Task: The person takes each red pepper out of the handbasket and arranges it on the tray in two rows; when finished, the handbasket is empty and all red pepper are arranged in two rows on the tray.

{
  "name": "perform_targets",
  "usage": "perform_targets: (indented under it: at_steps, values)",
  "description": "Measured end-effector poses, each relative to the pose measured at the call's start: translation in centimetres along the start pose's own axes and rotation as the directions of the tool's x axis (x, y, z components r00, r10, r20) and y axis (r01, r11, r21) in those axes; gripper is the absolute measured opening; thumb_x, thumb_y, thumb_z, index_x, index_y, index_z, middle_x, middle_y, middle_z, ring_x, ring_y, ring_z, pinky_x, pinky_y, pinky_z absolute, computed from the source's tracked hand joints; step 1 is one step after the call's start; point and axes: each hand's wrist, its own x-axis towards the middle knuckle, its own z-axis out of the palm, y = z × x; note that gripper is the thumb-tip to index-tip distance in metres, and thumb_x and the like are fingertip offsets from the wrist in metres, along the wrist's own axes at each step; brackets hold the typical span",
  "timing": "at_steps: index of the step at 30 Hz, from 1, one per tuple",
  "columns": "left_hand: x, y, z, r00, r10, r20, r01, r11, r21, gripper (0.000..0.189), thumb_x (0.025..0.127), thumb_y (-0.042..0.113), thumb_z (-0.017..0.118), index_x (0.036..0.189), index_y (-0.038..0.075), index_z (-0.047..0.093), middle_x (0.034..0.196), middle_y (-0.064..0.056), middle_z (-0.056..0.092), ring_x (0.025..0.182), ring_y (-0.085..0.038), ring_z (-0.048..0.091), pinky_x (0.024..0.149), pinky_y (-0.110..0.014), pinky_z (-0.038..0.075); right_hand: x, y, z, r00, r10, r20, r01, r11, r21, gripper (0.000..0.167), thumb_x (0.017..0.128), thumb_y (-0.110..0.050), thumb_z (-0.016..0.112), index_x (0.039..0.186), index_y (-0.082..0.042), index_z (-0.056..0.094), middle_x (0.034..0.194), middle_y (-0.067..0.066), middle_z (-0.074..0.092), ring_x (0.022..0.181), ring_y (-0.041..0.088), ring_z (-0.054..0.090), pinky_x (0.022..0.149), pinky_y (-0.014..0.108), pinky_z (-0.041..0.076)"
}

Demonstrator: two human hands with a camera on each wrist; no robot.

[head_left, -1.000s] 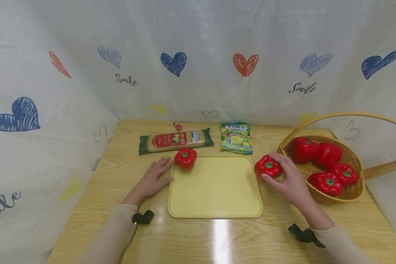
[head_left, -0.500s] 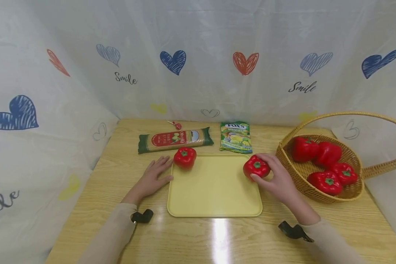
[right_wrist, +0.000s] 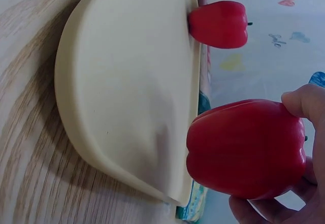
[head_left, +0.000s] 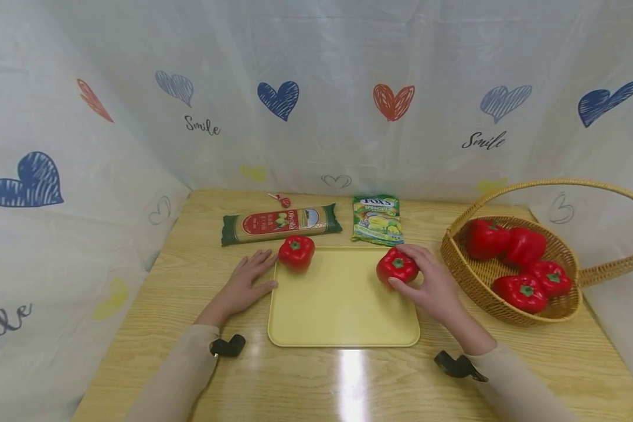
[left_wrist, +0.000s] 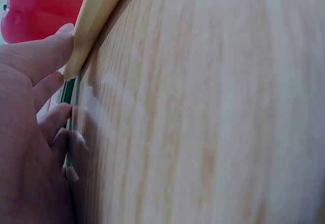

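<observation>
My right hand (head_left: 434,287) grips a red bell pepper (head_left: 397,266) at the upper right corner of the yellow tray (head_left: 343,310). In the right wrist view the thumb and fingers pinch this pepper (right_wrist: 246,150) from both sides near its stem end, and it appears just over the tray (right_wrist: 127,71). A second red bell pepper (head_left: 296,253) stands in the tray's upper left corner. My left hand (head_left: 245,284) lies on the table with fingers spread, its thumb touching the tray's left edge. In the left wrist view the left thumb (left_wrist: 43,54) meets the tray's rim (left_wrist: 94,26).
A wicker basket (head_left: 575,264) with a tall handle stands at the right, holding several red bell peppers (head_left: 522,293). Behind the tray lie a spaghetti pack (head_left: 281,225), a green FOX'S candy bag (head_left: 377,220) and a lollipop (head_left: 284,201). A curtain (head_left: 327,58) hangs behind the table.
My right hand has carried its bell pepper left, from beside the basket to the tray's upper right corner. The left hand and the other pepper have stayed in place.
</observation>
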Motion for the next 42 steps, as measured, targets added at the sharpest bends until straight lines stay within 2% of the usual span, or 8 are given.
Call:
perform_targets:
  at_steps: [4, 13, 20, 30, 36, 42]
  values:
    - [0.0, -0.1, 0.1, 1.0, 0.005, -0.009, -0.005, 1.0, 0.004, 0.067, 0.1, 0.035, 0.065, 0.157, 0.01, 0.041, 0.165, -0.014, 0.029, 0.155, -0.035, 0.015, 0.126, -0.054, 0.001, 0.3, -0.3, 0.4, 1.0, -0.004, 0.014, 0.004, 0.999, 0.038, 0.066, 0.085, -0.018, 0.084, 0.143, -0.009, 0.055, 0.143, 0.017, 0.053, 0.126, 0.038, 0.053, 0.094, 0.056, 0.056]
    - [0.0, 0.0, 0.1, 1.0, 0.004, -0.014, -0.003, 1.0, 0.004, 0.067, 0.099, 0.035, 0.065, 0.157, 0.01, 0.041, 0.165, -0.014, 0.029, 0.155, -0.036, 0.015, 0.126, -0.054, 0.0, 1.1, -0.7, 1.4, 0.999, -0.017, 0.027, 0.016, 0.998, 0.053, 0.067, 0.086, -0.021, 0.084, 0.144, -0.008, 0.054, 0.144, 0.015, 0.052, 0.125, 0.034, 0.056, 0.095, 0.052, 0.056]
    - [0.0, 0.0, 0.1, 1.0, 0.011, -0.02, -0.011, 1.0, 0.005, 0.067, 0.099, 0.033, 0.066, 0.156, 0.01, 0.041, 0.165, -0.016, 0.029, 0.155, -0.037, 0.015, 0.125, -0.056, 0.0, 1.8, -1.0, 2.2, 0.999, -0.018, 0.041, 0.015, 0.998, 0.062, 0.067, 0.086, -0.024, 0.084, 0.144, -0.008, 0.054, 0.144, 0.013, 0.052, 0.127, 0.035, 0.055, 0.097, 0.055, 0.054]
    - [-0.1, 0.0, 0.2, 0.999, 0.021, -0.029, -0.021, 1.0, 0.006, 0.066, 0.1, 0.034, 0.065, 0.156, 0.008, 0.042, 0.164, -0.017, 0.03, 0.154, -0.039, 0.016, 0.125, -0.057, 0.002, 2.9, -1.7, 3.4, 0.997, -0.008, 0.072, 0.002, 0.996, 0.085, 0.068, 0.088, -0.026, 0.082, 0.146, -0.012, 0.052, 0.149, 0.014, 0.048, 0.131, 0.037, 0.053, 0.1, 0.053, 0.054]
    - [-0.2, 0.1, 0.1, 1.0, 0.016, -0.023, -0.016, 1.0, -0.001, 0.066, 0.1, 0.035, 0.065, 0.156, 0.009, 0.042, 0.164, -0.016, 0.03, 0.154, -0.038, 0.016, 0.125, -0.056, 0.002, 3.4, -2.0, 4.2, 0.997, -0.026, 0.072, 0.019, 0.996, 0.09, 0.068, 0.088, -0.025, 0.082, 0.147, -0.009, 0.051, 0.151, 0.016, 0.046, 0.132, 0.04, 0.051, 0.101, 0.055, 0.052]
    - [-0.1, 0.1, 0.0, 1.0, 0.009, -0.01, -0.009, 1.0, -0.001, 0.066, 0.1, 0.036, 0.065, 0.156, 0.01, 0.041, 0.165, -0.014, 0.029, 0.155, -0.035, 0.014, 0.126, -0.055, 0.0, 4.0, -2.3, 4.7, 0.997, -0.022, 0.077, 0.015, 0.996, 0.084, 0.069, 0.088, -0.027, 0.082, 0.147, -0.009, 0.051, 0.15, 0.014, 0.047, 0.13, 0.036, 0.053, 0.1, 0.053, 0.054]
